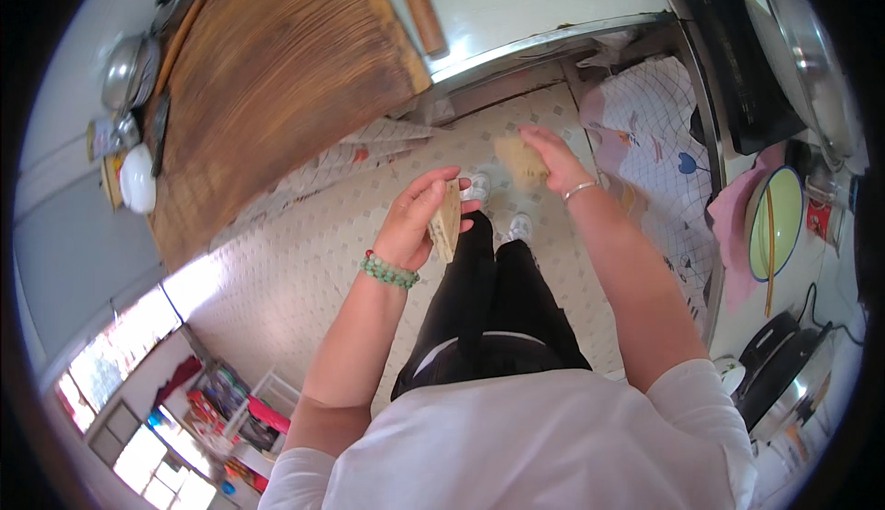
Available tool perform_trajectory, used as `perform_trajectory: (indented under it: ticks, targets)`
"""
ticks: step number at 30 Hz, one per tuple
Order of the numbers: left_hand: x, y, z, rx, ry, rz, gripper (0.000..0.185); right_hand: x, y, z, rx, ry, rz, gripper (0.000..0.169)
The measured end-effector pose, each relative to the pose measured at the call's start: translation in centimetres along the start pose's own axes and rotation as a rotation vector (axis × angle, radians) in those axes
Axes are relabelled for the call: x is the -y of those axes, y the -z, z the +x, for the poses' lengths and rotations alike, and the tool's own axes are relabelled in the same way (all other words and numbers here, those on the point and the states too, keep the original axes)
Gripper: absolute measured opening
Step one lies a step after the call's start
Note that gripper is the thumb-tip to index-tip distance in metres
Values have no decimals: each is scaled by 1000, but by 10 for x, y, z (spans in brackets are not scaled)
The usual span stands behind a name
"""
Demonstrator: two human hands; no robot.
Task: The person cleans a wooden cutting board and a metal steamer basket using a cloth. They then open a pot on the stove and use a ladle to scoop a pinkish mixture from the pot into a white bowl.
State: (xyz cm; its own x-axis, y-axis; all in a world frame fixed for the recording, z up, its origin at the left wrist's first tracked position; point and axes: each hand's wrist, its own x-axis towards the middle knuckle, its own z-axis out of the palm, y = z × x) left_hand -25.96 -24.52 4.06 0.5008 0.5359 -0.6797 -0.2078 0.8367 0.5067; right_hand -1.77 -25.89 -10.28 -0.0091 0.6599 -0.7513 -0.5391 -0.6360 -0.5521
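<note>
My left hand (419, 211), with a green bead bracelet at the wrist, grips a thick wedge of flatbread (448, 216) by its side. The wedge is pale, and its layered cut edge faces me. To the right and farther forward, my right hand (551, 157) has hold of another flatbread piece (520, 162), blurred by motion. A silver bangle circles that wrist. Both pieces are held apart in the air above the tiled floor, in front of my legs.
Ahead to the left is a big wooden board (290, 60) on a counter, with a rolling pin (420, 8) beside it. A green enamel bowl (774, 225) with chopsticks stands on the right counter. Patterned curtains (643, 123) hang below. A black pan (781, 365) lies near my right side.
</note>
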Motion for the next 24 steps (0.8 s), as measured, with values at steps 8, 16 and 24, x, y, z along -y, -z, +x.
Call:
perform_trajectory:
  ticks: [8,16,24]
  targets:
    - [12,29,-90,-224,-205,-143,52,0,-104,-17,262,242,-708,52]
    - [-21,87,-167,-318,-438,-261,53,-23,-200,70,242,215,-583,55]
    - [-37,180,-202,-427,-467,-328,51,-38,-193,101,87,60,-413,42]
